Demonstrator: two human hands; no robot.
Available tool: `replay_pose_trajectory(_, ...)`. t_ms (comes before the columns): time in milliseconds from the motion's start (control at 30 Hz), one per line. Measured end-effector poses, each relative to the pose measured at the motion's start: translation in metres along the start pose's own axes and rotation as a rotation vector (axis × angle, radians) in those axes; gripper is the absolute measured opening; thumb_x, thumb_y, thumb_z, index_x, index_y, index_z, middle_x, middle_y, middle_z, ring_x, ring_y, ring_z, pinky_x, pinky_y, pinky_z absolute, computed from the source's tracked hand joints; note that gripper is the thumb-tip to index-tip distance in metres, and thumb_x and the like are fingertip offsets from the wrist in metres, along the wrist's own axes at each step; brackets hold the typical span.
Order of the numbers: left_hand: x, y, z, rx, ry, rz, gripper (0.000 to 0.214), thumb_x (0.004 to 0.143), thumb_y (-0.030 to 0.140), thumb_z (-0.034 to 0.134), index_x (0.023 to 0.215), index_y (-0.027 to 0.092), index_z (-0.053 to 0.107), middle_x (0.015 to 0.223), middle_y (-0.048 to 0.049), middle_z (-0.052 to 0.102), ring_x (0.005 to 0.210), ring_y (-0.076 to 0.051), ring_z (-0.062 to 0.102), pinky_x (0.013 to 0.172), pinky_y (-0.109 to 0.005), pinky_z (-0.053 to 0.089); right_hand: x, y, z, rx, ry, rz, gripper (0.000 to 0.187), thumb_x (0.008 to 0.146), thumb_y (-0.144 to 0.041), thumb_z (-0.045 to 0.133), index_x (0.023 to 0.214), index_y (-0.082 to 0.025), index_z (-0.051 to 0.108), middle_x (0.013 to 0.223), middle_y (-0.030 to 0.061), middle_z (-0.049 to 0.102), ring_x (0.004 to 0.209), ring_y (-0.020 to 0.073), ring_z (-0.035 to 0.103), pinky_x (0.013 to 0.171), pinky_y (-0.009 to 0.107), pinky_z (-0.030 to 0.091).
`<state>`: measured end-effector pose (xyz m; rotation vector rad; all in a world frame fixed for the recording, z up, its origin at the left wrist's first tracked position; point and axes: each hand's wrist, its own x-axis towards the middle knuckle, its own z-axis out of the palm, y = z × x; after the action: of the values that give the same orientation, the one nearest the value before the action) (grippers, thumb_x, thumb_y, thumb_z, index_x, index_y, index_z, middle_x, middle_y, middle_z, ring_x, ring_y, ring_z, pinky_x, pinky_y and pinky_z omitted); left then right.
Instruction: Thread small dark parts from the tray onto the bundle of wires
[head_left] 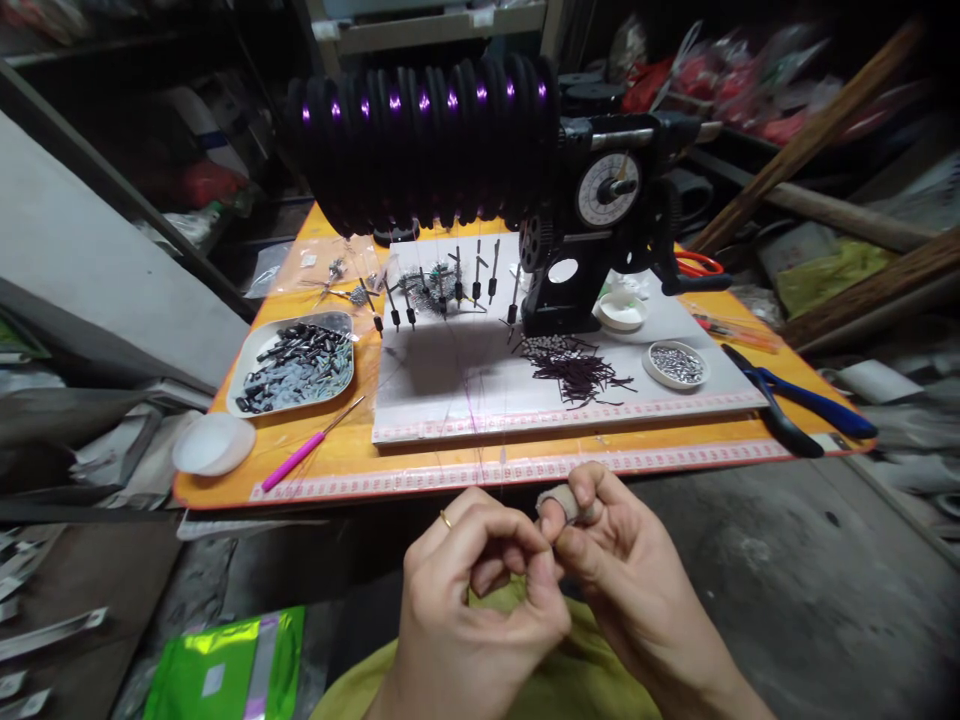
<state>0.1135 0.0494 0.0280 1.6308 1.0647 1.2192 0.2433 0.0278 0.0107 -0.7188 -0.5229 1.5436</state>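
My left hand (487,595) and my right hand (626,560) meet in front of the table's near edge. Thumb and forefinger are pinched on each, and the fingertips touch or nearly touch. What sits between them is too small to make out. A beige wrap (568,503) covers a finger of my right hand; my left wears a ring. Fine purple thread (475,405) drops from the black spool machine (420,150) toward my hands, but its end is lost from sight. Several thin dark weights (458,280) hang below the spools.
On a white board (420,420) lie dark short pieces (577,375) and a dish of metal bits (676,366). A tray (238,385) of small dark parts, a pink-handled hook tool (300,460) and blue-handled pliers (802,400) rest around it. Below left is a green pouch (187,670).
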Motion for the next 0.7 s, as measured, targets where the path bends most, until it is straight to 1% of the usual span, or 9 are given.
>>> replay_pose_trajectory(133, 0.0014, 0.0029, -0.0001, 0.016, 0.006, -0.012, 0.017, 0.071, 0.003, 0.058, 0.071, 0.02, 0.058, 0.067, 0.0045, 0.051, 0.052, -0.006, 0.047, 0.042, -0.015, 0.034, -0.0006, 0.0008, -0.0011, -0.013, -0.002, -0.008, 0.031, 0.082, -0.016, 0.078, 0.089, -0.021, 0.048, 0.081, -0.0036, 0.071, 0.07, 0.0051, 0.067, 0.067, 0.015, 0.057)
replay_pose_trajectory(367, 0.0009, 0.0053, 0.0006, 0.024, 0.006, -0.056, 0.015, 0.07, 0.004, 0.058, 0.07, 0.019, 0.058, 0.065, 0.0039, 0.05, 0.051, -0.006, 0.046, 0.041, -0.015, 0.034, -0.001, -0.0011, -0.0034, -0.092, 0.021, -0.031, 0.032, 0.082, -0.016, 0.078, 0.088, -0.022, 0.046, 0.08, -0.0029, 0.07, 0.069, 0.0064, 0.066, 0.067, 0.017, 0.058)
replay_pose_trajectory(567, 0.0, 0.0035, 0.0005, 0.028, 0.014, -0.017, 0.017, 0.069, 0.003, 0.059, 0.07, 0.02, 0.058, 0.066, 0.0043, 0.051, 0.051, -0.007, 0.045, 0.04, -0.016, 0.032, -0.0002, -0.0011, -0.0022, -0.085, 0.02, -0.02, 0.033, 0.082, -0.017, 0.078, 0.089, -0.022, 0.046, 0.081, -0.0029, 0.069, 0.069, 0.0061, 0.065, 0.066, 0.017, 0.057)
replay_pose_trajectory(700, 0.0008, 0.0049, 0.0009, 0.023, 0.021, -0.016, 0.017, 0.069, 0.003, 0.058, 0.069, 0.019, 0.058, 0.065, 0.0042, 0.051, 0.05, -0.007, 0.045, 0.04, -0.016, 0.031, 0.0003, -0.0004, -0.0021, -0.077, 0.018, -0.013, 0.034, 0.082, -0.017, 0.078, 0.088, -0.022, 0.045, 0.081, -0.003, 0.069, 0.069, 0.0065, 0.065, 0.067, 0.018, 0.057)
